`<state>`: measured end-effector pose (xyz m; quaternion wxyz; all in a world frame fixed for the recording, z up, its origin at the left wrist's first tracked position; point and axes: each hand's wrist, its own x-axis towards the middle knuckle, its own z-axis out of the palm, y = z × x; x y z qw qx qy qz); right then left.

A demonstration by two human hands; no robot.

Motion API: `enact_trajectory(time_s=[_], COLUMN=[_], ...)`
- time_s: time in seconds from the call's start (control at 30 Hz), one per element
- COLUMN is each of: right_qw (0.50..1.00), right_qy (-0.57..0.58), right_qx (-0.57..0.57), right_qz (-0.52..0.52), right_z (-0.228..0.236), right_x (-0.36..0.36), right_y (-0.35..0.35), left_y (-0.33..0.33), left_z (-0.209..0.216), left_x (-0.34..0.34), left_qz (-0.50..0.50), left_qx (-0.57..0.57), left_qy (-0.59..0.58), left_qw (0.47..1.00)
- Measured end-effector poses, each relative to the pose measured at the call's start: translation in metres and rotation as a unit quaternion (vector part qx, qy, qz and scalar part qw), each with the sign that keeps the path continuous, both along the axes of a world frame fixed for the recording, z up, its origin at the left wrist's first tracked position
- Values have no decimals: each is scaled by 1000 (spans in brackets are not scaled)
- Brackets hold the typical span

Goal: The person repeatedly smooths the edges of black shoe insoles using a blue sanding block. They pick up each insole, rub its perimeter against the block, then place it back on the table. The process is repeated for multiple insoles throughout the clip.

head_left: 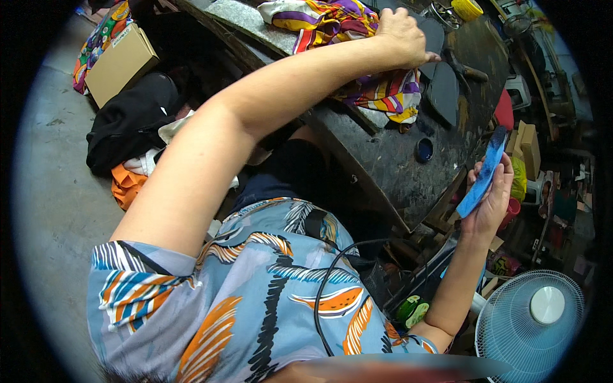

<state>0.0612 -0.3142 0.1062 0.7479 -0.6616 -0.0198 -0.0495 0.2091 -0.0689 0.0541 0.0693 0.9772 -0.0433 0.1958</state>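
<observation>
Head view: the right hand (490,199) grasps a blue strip (485,174), slanting up-right beside the desk (382,156). The left hand (401,39), its grip unclear, is nearer the lengthwise grey pad (442,96) on the desk, just below-right of its thumb.

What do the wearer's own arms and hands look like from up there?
The left hand and right hand wear no gloves. The short left sleeve is grey-blue, printed in orange, white, blue and black. A thin black cable crosses the matching shirt.
</observation>
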Motion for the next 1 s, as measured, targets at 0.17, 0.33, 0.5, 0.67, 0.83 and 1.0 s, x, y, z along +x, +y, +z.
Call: enact_trajectory(time_s=[0.17, 0.33, 0.5, 0.67, 0.83, 1.0], right_qw=[998, 997, 991, 988, 983, 967], right_qy=[26, 26, 29, 15, -20, -32], right_qx=[-7, -37, -105, -109, -144, -226], right_qz=[51, 57, 83, 113, 112, 116], right_z=[-2, -4, -7, -8, -12, -17], right_x=[-27, -38, -35, -31, -29, -21], right_y=[-8, -15, -10, -2, 6, 21], left_y=[-5, 4, 17, 42, 66, 49], left_z=[-22, -18, -9, 7, 14, -30], left_x=[16, 11, 4, -2, -51, -137], left_qz=[20, 5, -17, -29, -213, -173], left_qx=[-50, -199, -260, -317, -712, -778], left_qy=[72, -3, -112, -247, 61, 192], left_qw=[996, 980, 959, 915, 666, 573])
